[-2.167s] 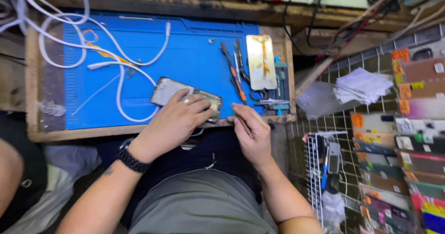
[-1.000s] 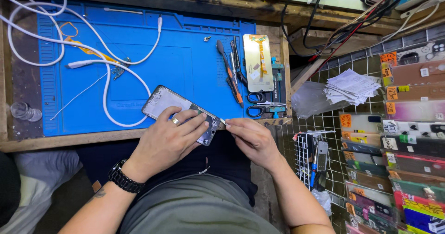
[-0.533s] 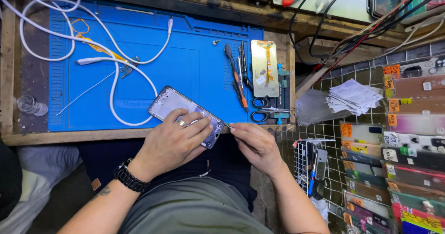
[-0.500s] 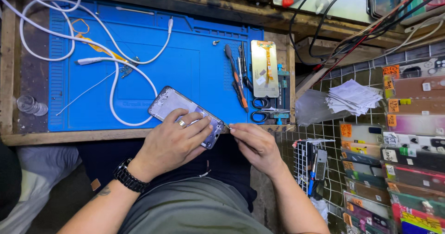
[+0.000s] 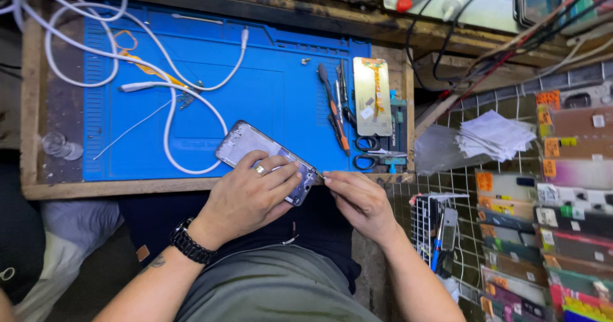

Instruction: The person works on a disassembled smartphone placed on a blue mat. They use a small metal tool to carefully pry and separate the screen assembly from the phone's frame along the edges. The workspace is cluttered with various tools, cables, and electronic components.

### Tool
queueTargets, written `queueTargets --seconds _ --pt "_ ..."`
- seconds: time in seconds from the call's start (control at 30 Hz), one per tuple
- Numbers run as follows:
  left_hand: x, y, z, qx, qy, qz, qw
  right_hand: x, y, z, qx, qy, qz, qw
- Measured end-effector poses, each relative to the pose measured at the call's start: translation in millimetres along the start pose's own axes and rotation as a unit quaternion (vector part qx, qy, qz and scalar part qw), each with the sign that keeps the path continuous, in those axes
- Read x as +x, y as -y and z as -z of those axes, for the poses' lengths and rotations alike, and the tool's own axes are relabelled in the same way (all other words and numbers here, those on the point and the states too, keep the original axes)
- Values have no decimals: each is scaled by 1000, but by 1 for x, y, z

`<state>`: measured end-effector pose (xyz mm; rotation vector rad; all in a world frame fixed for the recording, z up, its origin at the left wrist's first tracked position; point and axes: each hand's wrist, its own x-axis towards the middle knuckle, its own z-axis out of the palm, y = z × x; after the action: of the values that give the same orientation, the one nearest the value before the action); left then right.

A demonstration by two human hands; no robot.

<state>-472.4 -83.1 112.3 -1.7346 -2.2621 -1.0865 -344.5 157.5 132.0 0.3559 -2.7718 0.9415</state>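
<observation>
The opened silver phone frame (image 5: 265,157) is pinned at lower centre by the left hand (image 5: 250,194), grip clamped, so the right hand (image 5: 359,201), fingers pinched on a thin tool (image 5: 319,176), can work its edge.

phone frame (image 5: 255,148) on mat (image 5: 281,92), cables (image 5: 159,86) left, tools (image 5: 338,111) right

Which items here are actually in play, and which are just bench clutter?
In play:
- phone frame, held down by the left hand
- right hand, its fingers pinching a thin tool at the frame's end; the tool is too small to identify
- blue mat under the frame

Lying about:
- white cables
- scissors
- screwdrivers
- screen panel
- paper stack
</observation>
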Motion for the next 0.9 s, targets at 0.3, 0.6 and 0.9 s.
queueTargets --seconds 0.3,0.6,0.9 --pt "-6 0 1 -9 -3 4 1000 -1 4 -5 -11 -5 -18 1000" --pt "-6 -2 -3 -9 2 8 1000 1 -2 -6 1 2 0 1000" --pt "-11 -2 -8 3 -22 -6 1000 23 -4 -9 -6 31 47 998"
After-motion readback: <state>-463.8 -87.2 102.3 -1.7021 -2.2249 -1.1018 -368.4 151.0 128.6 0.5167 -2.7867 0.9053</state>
